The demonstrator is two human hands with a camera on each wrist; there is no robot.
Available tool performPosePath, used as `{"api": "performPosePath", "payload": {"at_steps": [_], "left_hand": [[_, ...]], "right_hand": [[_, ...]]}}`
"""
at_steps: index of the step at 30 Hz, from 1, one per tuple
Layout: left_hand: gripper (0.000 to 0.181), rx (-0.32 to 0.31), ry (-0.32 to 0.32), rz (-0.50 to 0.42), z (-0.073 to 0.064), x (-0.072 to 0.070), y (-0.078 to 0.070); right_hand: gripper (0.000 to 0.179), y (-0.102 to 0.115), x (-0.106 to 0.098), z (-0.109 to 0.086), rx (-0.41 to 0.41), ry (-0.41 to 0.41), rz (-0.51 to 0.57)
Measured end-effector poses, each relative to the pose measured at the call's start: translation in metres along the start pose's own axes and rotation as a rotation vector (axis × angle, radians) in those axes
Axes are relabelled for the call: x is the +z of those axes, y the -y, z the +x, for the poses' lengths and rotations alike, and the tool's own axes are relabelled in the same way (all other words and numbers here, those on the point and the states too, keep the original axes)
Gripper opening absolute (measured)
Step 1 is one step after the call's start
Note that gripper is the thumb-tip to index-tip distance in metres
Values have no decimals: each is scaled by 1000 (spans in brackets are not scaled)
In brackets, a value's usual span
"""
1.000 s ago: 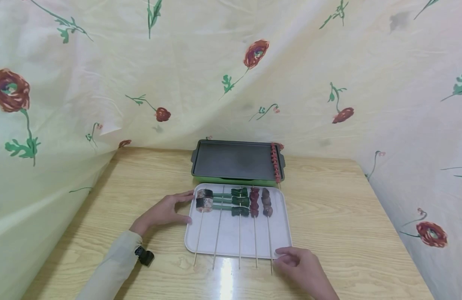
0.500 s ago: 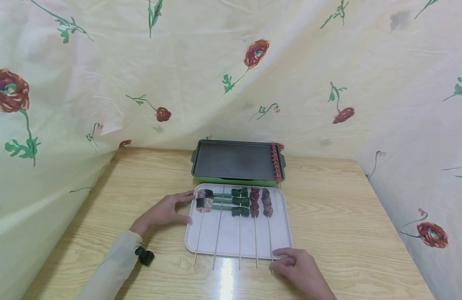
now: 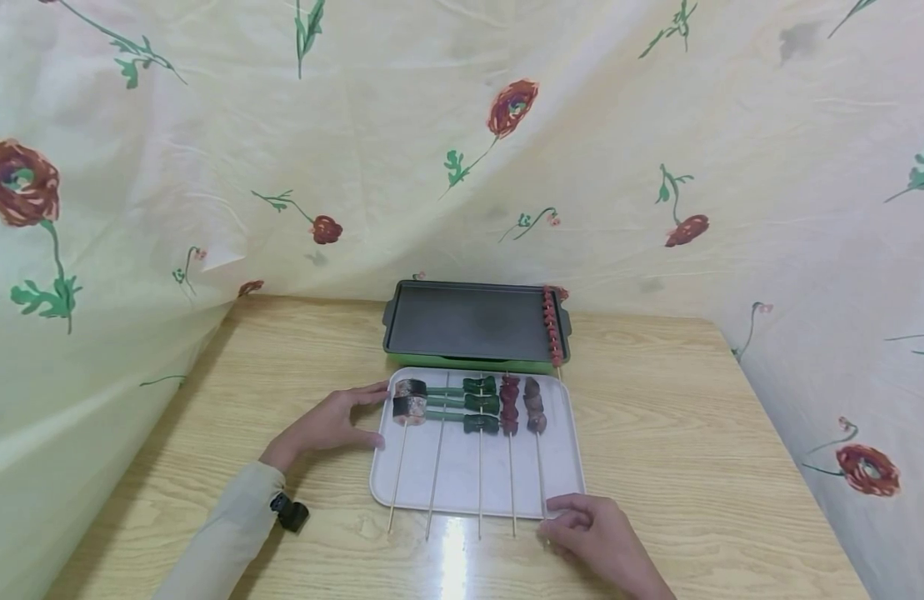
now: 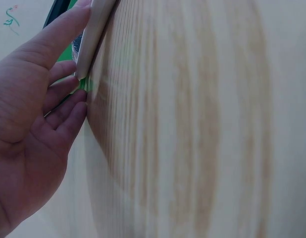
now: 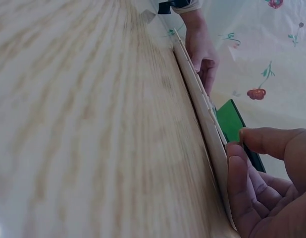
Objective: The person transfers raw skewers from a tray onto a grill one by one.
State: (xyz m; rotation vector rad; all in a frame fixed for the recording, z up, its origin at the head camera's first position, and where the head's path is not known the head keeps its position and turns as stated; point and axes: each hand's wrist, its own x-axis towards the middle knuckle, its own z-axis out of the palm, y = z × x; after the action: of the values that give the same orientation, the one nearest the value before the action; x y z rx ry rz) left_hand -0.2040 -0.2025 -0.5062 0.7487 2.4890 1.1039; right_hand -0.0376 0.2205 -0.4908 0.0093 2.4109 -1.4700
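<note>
A white tray [image 3: 454,483] holds several skewers, their sticks pointing toward me over its near edge. At its left are fish-like pieces [image 3: 409,408] with dark skin; beside them, green pieces [image 3: 480,404] with long green stalks, then dark red chunks [image 3: 510,404]. My right hand [image 3: 600,537] pinches the stick end of the rightmost skewer, the one with grey-brown chunks [image 3: 533,406], between thumb and finger at the tray's near right corner. My left hand [image 3: 330,425] rests against the tray's left side, fingers spread and relaxed along the rim [image 4: 93,39].
Behind the tray stands a black griddle [image 3: 462,321] on a green base, with a skewer of small red pieces [image 3: 551,325] along its right side. Wood-grain table [image 3: 656,417] surrounds both. Flowered cloth [image 3: 402,150] hangs at the back and sides.
My right hand has shifted slightly left, and its thumb and finger have come together on the skewer's stick end. The left hand, tray and griddle have stayed put.
</note>
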Motion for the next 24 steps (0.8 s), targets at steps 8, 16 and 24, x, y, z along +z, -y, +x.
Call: {"api": "performPosePath", "payload": {"at_steps": [8,16,24], "left_hand": [[89,-2,-2,10,0,0,0],[89,-26,-2,23,1,2,0],[89,-18,-5,16,-1,2,-1]], "right_hand": [[44,-1,-1,0,5,6,53],[42,0,-2,-1,21,-10,43],[43,0,-2,-3,61,-28,59]]}}
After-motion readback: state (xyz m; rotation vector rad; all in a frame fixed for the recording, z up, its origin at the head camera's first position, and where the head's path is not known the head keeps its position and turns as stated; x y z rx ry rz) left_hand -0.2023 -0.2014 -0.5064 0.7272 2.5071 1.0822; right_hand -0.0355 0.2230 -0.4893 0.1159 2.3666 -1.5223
